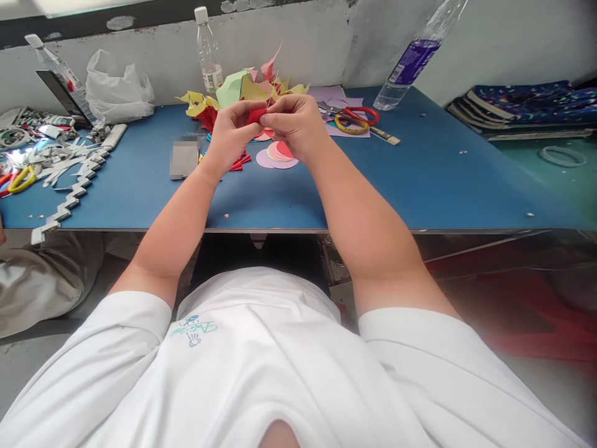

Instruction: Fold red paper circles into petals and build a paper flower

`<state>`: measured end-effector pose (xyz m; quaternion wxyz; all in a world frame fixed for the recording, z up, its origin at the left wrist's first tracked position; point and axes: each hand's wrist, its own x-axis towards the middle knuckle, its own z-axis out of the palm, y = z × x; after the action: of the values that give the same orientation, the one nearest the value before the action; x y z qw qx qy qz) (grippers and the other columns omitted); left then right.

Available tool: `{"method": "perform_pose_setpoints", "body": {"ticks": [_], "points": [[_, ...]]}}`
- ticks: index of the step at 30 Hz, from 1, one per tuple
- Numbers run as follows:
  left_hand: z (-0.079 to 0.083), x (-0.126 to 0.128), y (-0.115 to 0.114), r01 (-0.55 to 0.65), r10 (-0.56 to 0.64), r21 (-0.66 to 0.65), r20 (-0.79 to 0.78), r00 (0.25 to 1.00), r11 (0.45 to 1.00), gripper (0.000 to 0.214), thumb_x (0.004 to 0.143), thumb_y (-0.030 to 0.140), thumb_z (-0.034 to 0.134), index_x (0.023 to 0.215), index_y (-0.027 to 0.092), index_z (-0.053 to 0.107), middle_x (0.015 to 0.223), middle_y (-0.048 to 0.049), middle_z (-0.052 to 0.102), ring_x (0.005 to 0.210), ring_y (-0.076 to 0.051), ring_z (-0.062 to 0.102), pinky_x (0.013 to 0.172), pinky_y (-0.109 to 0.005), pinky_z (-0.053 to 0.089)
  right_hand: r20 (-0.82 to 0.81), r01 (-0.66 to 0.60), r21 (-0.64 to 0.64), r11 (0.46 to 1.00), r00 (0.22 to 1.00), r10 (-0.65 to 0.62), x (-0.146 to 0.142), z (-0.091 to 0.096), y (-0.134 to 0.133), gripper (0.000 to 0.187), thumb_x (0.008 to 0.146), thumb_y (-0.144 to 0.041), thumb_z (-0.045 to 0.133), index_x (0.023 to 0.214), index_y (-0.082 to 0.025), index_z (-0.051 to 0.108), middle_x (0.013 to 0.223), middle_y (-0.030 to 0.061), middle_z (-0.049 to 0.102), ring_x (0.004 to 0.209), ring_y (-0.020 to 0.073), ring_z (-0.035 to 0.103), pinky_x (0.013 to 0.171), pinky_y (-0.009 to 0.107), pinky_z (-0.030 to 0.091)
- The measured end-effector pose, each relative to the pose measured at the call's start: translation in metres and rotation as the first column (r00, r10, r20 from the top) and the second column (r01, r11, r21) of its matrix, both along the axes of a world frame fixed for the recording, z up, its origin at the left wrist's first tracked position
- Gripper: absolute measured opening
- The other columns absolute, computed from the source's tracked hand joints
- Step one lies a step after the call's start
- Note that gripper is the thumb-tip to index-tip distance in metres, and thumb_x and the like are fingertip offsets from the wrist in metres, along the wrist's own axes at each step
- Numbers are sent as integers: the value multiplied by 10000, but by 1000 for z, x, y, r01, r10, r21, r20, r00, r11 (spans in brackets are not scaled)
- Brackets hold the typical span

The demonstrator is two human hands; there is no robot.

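Shirt: a white sleeve (415,339) nearest me; both bare forearms reach forward over the near edge of the tabletop (443,186).
Circles: flat paper circles (270,158) overlap in a loose pile below the hands, probably put there for easy reach.
Red bits: small red pieces (239,163) lie left of the pile, partly hidden by the left wrist.
Hands: the left hand (229,132) and right hand (299,124) almost meet, each pinching between thumb and fingers.
Red piece: a small folded-looking red piece (256,116) sits between the fingertips, gripped from both sides, likely to keep something so small steady.
Pose: wrists angled inward, fingers curled, elbows out wide; the grip looks light.
Strand: a thin pale line (274,84) rises past the right fingers; cannot tell what it is or whether it is held.
Scissors: scissors (357,118) with red and yellow handles rest on purple paper (333,96), right of the hands.
Back: crumpled coloured paper (233,87) heaped near the wall, seemingly pushed aside to free working room; a clear bottle (208,56) behind.
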<state>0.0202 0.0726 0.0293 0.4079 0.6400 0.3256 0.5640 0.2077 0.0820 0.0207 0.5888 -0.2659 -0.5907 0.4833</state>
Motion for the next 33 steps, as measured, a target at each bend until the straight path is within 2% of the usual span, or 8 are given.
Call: {"method": "perform_pose_setpoints", "body": {"ticks": [3,6,12,16,21,23,27,33], "points": [[2,0,-3,-37,36,-23,-45,998,999,325,787,173,919,996,420,941,1225,30,960,1248,-282,880,1062,-425,767,-17,-16,1,1000,1000,16,1,-1,1,476,675,-444,1183,729,-304,732,761,-51,544,737,168,293,699,391,275],[1,-2,-3,-47,46,-22,-59,997,999,291,798,249,945,1014,442,931,1180,29,949,1208,-284,877,1020,-438,763,-17,-28,-3,1000,999,28,3,-1,2,361,717,-400,1145,798,-299,808,719,-64,481,725,170,284,703,391,275],[-9,-10,17,72,-72,30,-4,997,997,371,780,260,1003,1121,397,949,1060,15,896,993,-246,806,945,-463,718,44,-35,10,999,998,35,7,2,-1,382,760,-516,1195,889,-330,888,711,-39,492,724,208,318,703,408,333],[-12,-11,23,28,-27,34,-50,998,999,370,865,276,1065,1195,362,922,1049,-7,878,976,-242,818,912,-444,718,33,-50,29,998,998,49,7,4,-2,421,725,-516,1208,857,-299,872,725,-45,540,716,184,331,718,399,317],[-9,-7,13,10,-7,63,-54,999,998,324,976,311,1025,1255,305,861,1054,-10,849,1004,-230,872,919,-390,722,12,-42,32,999,999,42,5,3,0,510,751,-598,1216,902,-283,845,727,-69,550,700,167,318,724,389,291],[-7,-4,9,2,1,75,-48,999,997,325,990,327,1031,1242,284,831,1041,-7,840,1017,-233,888,927,-371,719,13,-22,30,999,1000,21,3,3,0,565,715,-662,1223,884,-295,828,708,-72,557,708,175,310,731,401,282],[-4,-1,4,1,0,66,-9,1000,998,335,977,269,1032,1209,272,791,991,8,814,953,-218,874,887,-345,701,11,47,7,999,999,-47,-3,6,-2,743,499,-817,1228,813,-312,780,690,-52,592,728,177,298,747,424,260],[-5,3,0,4,-3,-5,102,995,1000,369,999,163,1011,1031,254,655,849,45,631,866,-189,835,843,-316,661,-4,37,24,999,999,-37,-5,6,-4,629,637,-706,1190,825,-313,737,693,-83,565,712,161,305,720,408,266]]}}
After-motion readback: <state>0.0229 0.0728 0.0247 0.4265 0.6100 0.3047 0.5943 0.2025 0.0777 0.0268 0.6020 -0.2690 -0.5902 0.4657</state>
